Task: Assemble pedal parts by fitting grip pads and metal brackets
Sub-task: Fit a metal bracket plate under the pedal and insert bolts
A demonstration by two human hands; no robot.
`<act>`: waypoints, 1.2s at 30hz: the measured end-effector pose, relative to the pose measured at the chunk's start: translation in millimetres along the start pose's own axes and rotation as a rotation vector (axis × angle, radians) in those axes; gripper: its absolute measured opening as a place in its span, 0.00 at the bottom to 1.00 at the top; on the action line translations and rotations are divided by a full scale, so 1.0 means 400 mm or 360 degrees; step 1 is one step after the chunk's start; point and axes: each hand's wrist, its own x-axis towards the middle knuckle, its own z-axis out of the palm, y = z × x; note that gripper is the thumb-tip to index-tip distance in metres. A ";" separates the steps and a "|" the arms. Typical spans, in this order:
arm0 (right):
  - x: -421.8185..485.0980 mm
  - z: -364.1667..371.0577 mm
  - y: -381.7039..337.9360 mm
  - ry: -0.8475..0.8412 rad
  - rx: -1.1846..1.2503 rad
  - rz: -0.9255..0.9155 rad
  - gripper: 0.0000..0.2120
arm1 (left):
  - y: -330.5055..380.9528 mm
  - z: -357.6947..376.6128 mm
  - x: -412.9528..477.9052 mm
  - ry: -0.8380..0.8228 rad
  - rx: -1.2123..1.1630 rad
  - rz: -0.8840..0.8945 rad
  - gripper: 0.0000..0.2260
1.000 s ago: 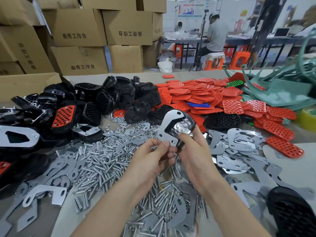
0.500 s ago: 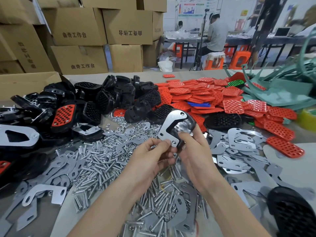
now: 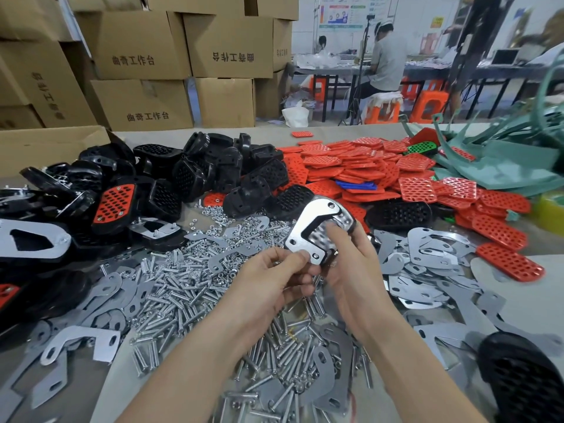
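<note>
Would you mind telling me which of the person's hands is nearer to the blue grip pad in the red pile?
Right. The right hand is almost straight towards the person from the blue grip pad; the left hand is further back and to the left.

Stacked cardboard boxes [image 3: 183, 56], orange stools [image 3: 428, 105], a far worktable [image 3: 335, 71], bright workshop light.
</note>
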 end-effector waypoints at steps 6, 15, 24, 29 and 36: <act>0.004 -0.017 0.008 0.0195 -0.0298 -0.0242 0.04 | -0.007 0.013 -0.005 -0.0068 0.0054 -0.0038 0.04; 0.010 -0.026 0.019 0.0220 -0.0347 -0.0343 0.03 | -0.010 0.028 -0.012 -0.0053 0.0044 -0.0046 0.05; 0.013 -0.027 0.021 0.0228 -0.0306 -0.0336 0.02 | -0.015 0.027 -0.009 -0.0039 0.0081 -0.0065 0.05; 0.019 -0.024 0.019 0.0217 -0.0302 -0.0327 0.02 | -0.014 0.027 -0.007 -0.0051 0.0063 -0.0040 0.06; 0.016 -0.028 0.018 0.0242 -0.0343 -0.0287 0.06 | -0.017 0.031 -0.010 -0.0034 0.0144 0.0060 0.07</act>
